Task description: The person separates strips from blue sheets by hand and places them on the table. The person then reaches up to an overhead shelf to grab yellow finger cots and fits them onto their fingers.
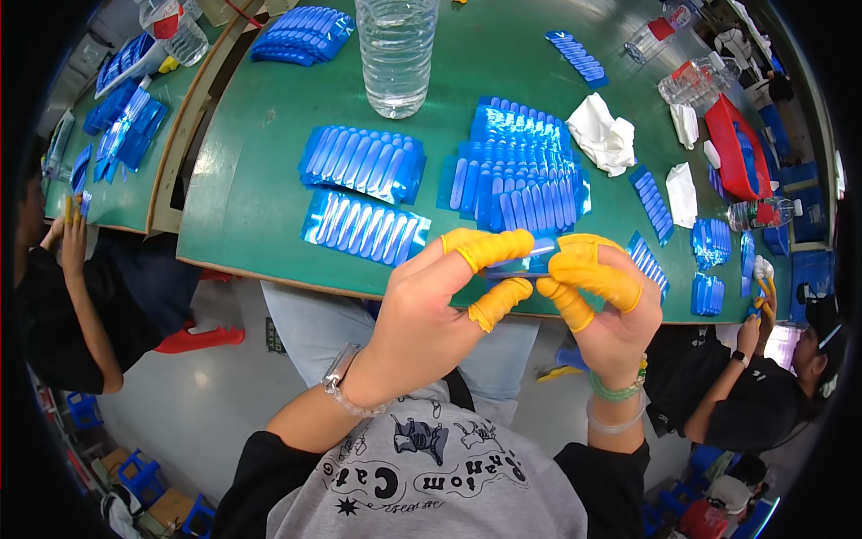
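Close to the table's near edge, my left hand (435,287) and my right hand (612,301) meet, with yellow finger cots on several fingers. Between their fingertips they pinch a small, thin piece with blue film (530,262); the fingers partly cover it, so its exact kind is unclear. Just beyond lies a large stack of blue film sheets (525,171) bearing rows of long, rounded strips. Left of it sit a second stack of such sheets (364,162) and, nearer me, a third (366,226). Another blue sheet (646,259) lies partly behind my right hand.
A clear water bottle (398,58) stands on the green table (242,180) beyond the stacks. Crumpled white tissue (602,135) and a red container (736,148) are to the right. One person (72,296) works at the left, another (736,377) at the right.
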`<state>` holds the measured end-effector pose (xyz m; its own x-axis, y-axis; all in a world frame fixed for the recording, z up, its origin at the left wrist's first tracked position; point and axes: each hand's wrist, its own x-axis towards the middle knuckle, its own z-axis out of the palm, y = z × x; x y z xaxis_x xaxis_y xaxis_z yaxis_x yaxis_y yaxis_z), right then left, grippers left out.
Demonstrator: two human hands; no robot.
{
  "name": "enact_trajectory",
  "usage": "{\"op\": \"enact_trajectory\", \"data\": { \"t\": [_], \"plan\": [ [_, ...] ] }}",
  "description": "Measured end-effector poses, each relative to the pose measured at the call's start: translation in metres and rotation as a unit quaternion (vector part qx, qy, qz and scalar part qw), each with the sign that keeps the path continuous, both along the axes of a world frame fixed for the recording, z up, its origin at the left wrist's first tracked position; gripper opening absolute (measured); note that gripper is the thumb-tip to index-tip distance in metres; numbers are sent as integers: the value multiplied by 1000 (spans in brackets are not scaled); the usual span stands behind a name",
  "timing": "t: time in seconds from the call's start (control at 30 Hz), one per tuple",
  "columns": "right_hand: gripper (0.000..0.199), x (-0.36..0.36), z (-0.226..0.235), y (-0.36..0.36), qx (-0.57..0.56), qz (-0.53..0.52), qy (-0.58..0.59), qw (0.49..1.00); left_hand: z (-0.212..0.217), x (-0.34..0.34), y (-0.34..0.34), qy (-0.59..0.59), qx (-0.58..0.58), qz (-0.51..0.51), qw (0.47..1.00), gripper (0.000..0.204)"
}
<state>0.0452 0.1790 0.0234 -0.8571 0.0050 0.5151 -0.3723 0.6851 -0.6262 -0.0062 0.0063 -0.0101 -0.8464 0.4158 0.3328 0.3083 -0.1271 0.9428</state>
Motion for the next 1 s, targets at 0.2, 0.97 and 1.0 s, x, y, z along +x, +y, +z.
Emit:
{"op": "enact_trajectory", "data": {
  "t": [0.2,0.97,1.0],
  "plan": [
    [20,5,-2,-2,-405,-10,-174,898,6,-3,-6,19,-88,-12,996,41],
    [10,-9,1,10,-505,17,-338,794,9,-5,-4,-162,28,-96,982,50],
    [11,-9,1,10,-495,19,-338,800,9,-5,-4,-162,28,-96,982,50]
  ]
}}
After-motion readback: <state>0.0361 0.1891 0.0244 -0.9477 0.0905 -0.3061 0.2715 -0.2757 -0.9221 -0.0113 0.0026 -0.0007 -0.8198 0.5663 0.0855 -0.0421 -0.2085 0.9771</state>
